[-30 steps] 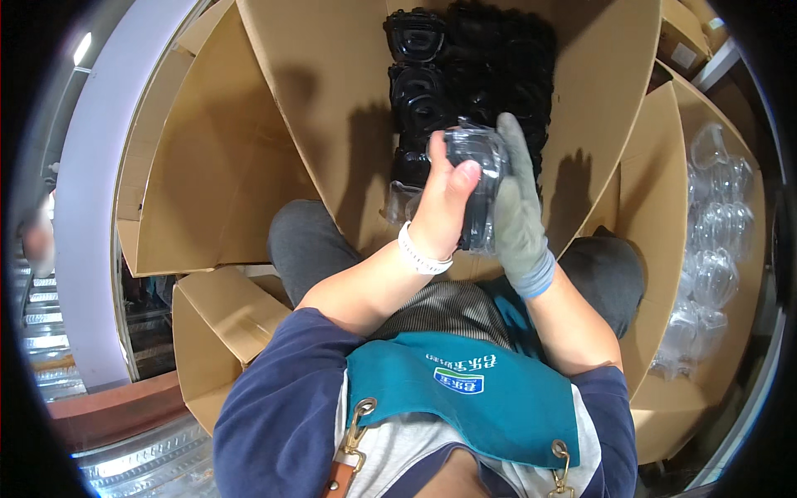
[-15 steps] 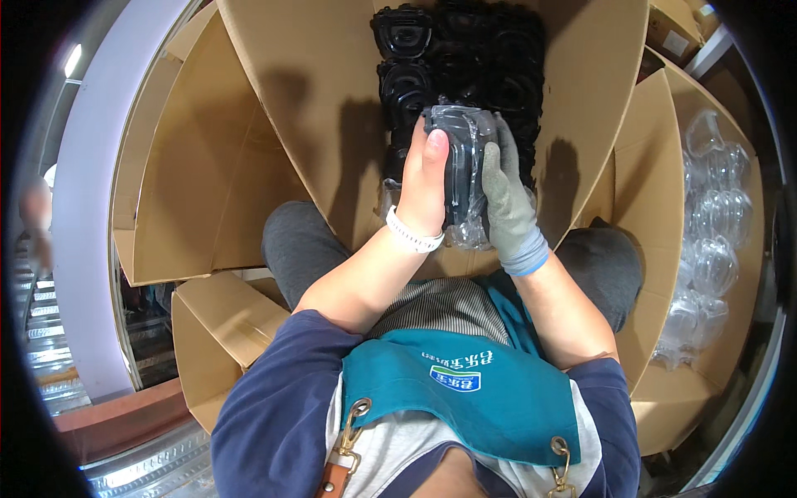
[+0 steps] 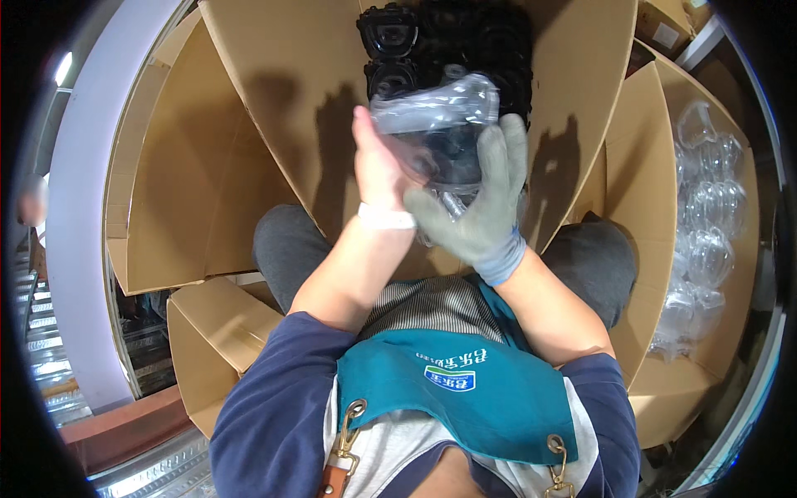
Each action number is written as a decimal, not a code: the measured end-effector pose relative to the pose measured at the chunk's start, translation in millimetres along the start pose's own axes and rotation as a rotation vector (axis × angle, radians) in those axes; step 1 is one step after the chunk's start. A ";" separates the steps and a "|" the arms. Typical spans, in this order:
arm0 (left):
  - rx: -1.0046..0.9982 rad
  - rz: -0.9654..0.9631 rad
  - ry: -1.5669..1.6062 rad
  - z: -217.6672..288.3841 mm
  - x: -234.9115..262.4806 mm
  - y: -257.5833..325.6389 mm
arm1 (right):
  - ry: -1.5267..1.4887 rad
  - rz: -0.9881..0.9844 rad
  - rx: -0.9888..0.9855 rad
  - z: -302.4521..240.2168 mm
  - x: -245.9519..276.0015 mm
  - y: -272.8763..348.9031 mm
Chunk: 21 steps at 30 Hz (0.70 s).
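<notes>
Between my two hands is a black plastic container in a clear plastic bag (image 3: pixel 452 149), slightly blurred and tilted, above the open end of a cardboard box. Bare and wearing a white wristband, my left hand (image 3: pixel 383 173) supports its left side; the fingers behind it are partly hidden. My right hand (image 3: pixel 475 199), in a grey glove, holds it from the right and near side, thumb pointing left across the front. Beneath and beyond them, rows of black plastic containers (image 3: pixel 390 35) fill the middle of the large cardboard box (image 3: pixel 282 50).
On the right stands another cardboard box (image 3: pixel 643 141) with several clear plastic containers (image 3: pixel 707 207) inside. An open box (image 3: pixel 199 158) and a smaller box (image 3: pixel 220 319) are at my left. Metal rollers (image 3: pixel 154 469) run along the lower left.
The bagged container has turned from upright and narrow to showing its broad side, clear film now along its far edge. My left hand moved left; my right hand swung its thumb toward the left wrist.
</notes>
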<state>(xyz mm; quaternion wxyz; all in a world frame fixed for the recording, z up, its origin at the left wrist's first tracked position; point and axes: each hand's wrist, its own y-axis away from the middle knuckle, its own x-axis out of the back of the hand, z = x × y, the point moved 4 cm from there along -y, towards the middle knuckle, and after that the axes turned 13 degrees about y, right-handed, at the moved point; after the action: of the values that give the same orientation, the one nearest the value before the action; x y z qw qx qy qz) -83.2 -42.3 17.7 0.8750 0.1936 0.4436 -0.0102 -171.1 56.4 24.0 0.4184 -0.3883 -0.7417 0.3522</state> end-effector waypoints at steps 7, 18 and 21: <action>0.017 -0.094 0.142 20.1 0.1 -3.4 | -0.709 -0.528 -0.563 17.4 -8.5 3.4; -0.137 -0.368 0.126 35.1 3.7 -9.1 | -0.785 -0.583 -0.555 24.7 -8.0 -1.3; -0.237 -0.499 -0.035 44.1 25.1 -12.4 | -0.898 -0.546 -0.719 31.0 2.2 -16.2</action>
<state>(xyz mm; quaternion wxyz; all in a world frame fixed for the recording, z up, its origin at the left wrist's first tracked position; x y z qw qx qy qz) -36.3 -65.2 17.4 0.8696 -0.0256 0.4604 -0.1768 -204.1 44.9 26.1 -0.0151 -0.1157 -0.9891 0.0903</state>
